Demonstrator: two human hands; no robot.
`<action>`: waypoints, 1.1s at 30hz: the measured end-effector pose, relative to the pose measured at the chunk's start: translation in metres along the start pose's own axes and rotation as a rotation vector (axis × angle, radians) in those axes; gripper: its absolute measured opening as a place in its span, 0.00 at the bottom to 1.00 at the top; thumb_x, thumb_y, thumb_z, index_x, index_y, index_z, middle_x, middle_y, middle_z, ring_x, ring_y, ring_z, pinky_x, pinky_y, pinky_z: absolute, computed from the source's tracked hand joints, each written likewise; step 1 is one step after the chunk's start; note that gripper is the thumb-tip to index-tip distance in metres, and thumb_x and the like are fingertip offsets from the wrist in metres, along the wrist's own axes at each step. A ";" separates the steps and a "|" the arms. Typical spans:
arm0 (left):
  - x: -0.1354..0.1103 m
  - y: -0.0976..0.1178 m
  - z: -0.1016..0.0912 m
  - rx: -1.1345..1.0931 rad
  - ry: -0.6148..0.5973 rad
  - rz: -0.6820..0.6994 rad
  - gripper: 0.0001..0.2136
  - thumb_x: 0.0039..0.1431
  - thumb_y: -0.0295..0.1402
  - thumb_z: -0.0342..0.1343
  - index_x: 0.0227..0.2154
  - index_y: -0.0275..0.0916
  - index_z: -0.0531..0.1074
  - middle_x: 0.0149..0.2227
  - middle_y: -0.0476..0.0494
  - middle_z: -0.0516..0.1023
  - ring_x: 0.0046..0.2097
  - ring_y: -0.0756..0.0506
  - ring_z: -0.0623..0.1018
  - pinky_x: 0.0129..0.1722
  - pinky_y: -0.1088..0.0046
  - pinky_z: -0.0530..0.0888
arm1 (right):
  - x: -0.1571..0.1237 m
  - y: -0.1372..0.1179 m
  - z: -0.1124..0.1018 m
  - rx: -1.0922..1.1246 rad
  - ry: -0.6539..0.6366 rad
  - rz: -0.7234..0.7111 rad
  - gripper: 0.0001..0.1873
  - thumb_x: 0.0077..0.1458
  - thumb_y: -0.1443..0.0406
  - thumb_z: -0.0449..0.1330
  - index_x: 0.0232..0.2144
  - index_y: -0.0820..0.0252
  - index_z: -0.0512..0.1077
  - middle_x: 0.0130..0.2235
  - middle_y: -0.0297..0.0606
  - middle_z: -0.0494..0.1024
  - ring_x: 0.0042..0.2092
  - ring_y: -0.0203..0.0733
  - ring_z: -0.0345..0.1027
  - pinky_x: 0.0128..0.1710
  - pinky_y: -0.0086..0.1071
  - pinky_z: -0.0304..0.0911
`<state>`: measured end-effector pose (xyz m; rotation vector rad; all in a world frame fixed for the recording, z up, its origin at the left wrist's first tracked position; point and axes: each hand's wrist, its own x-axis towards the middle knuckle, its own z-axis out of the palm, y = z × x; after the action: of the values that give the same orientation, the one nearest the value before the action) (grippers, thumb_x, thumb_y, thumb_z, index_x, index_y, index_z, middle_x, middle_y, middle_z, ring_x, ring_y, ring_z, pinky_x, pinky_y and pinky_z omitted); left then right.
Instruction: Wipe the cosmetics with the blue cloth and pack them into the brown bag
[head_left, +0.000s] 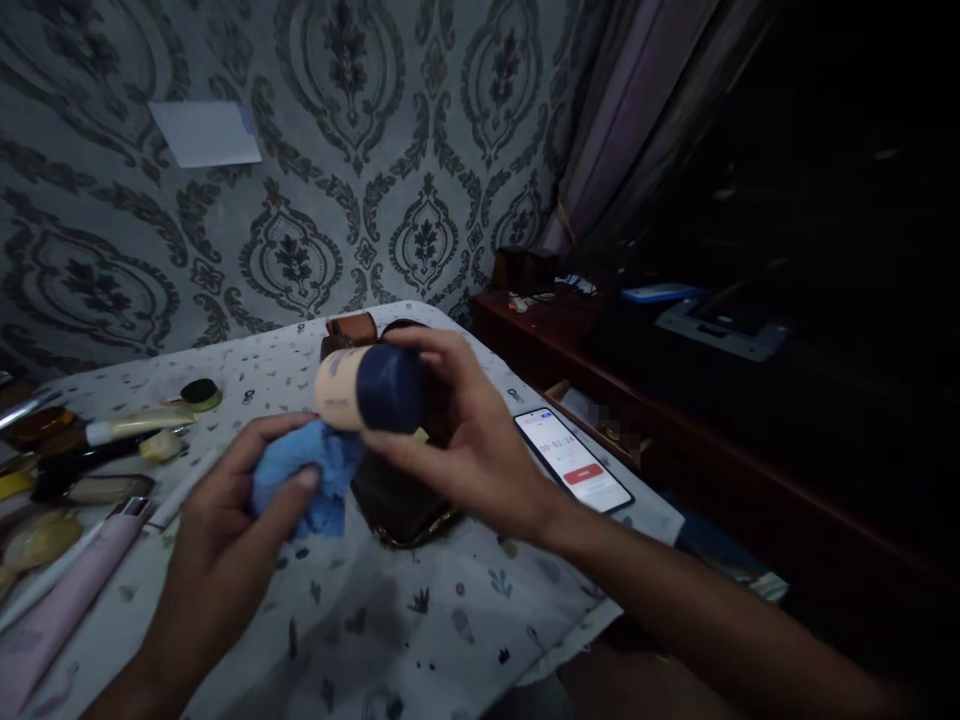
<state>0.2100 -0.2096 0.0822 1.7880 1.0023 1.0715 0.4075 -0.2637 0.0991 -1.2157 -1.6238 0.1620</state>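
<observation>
My right hand [465, 430] grips a small cosmetic bottle [341, 388] by its dark blue cap, tilted on its side above the table. Bunched in my left hand [240, 510] is a blue cloth [307, 475], which meets the underside of the bottle. Beneath my hands lies a dark pouch [405, 510] with a zipped edge, partly hidden by the bottle and my fingers. The lettering on the bottle is too blurred to read.
Cosmetics, among them a pink tube [82, 590] and a cream tube [139, 424], crowd the table's left side. A round green lid [200, 394] lies behind them. A phone [574, 460] showing a timer rests near the right edge, beside a dark red wooden cabinet [547, 335].
</observation>
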 end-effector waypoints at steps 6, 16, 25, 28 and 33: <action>-0.013 0.008 0.038 0.461 -0.362 0.595 0.18 0.59 0.30 0.49 0.52 0.37 0.73 0.35 0.45 0.84 0.30 0.48 0.82 0.28 0.78 0.76 | 0.013 0.028 -0.039 -0.172 -0.168 0.138 0.30 0.55 0.61 0.64 0.57 0.56 0.59 0.49 0.39 0.74 0.48 0.43 0.71 0.46 0.34 0.67; -0.034 -0.005 0.064 0.959 -0.572 0.410 0.28 0.62 0.29 0.46 0.66 0.33 0.55 0.26 0.45 0.82 0.24 0.44 0.81 0.22 0.75 0.71 | 0.044 0.021 -0.060 -0.565 -0.853 0.087 0.19 0.54 0.62 0.64 0.47 0.60 0.69 0.38 0.39 0.74 0.34 0.39 0.68 0.31 0.29 0.56; -0.032 -0.022 0.069 0.835 -0.782 0.434 0.24 0.57 0.26 0.49 0.58 0.42 0.63 0.29 0.49 0.82 0.26 0.43 0.82 0.22 0.74 0.74 | 0.053 0.019 -0.039 -0.728 -1.210 0.122 0.26 0.51 0.59 0.68 0.50 0.66 0.73 0.37 0.43 0.79 0.37 0.45 0.74 0.32 0.32 0.59; -0.034 -0.024 0.067 0.810 -0.782 0.452 0.23 0.57 0.26 0.49 0.57 0.42 0.64 0.30 0.48 0.82 0.26 0.44 0.82 0.23 0.74 0.76 | 0.044 0.021 -0.025 -0.808 -1.267 0.021 0.12 0.54 0.64 0.65 0.40 0.66 0.77 0.33 0.43 0.79 0.37 0.46 0.75 0.33 0.33 0.60; -0.038 -0.030 0.068 0.834 -0.738 0.524 0.24 0.57 0.26 0.50 0.58 0.39 0.64 0.28 0.46 0.82 0.25 0.44 0.81 0.21 0.74 0.75 | 0.036 0.027 -0.016 -0.862 -1.287 -0.034 0.07 0.55 0.64 0.65 0.32 0.64 0.78 0.27 0.41 0.77 0.34 0.46 0.74 0.32 0.34 0.60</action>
<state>0.2540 -0.2490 0.0230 2.9213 0.5275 0.1344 0.4394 -0.2303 0.1127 -1.8972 -3.0203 0.2606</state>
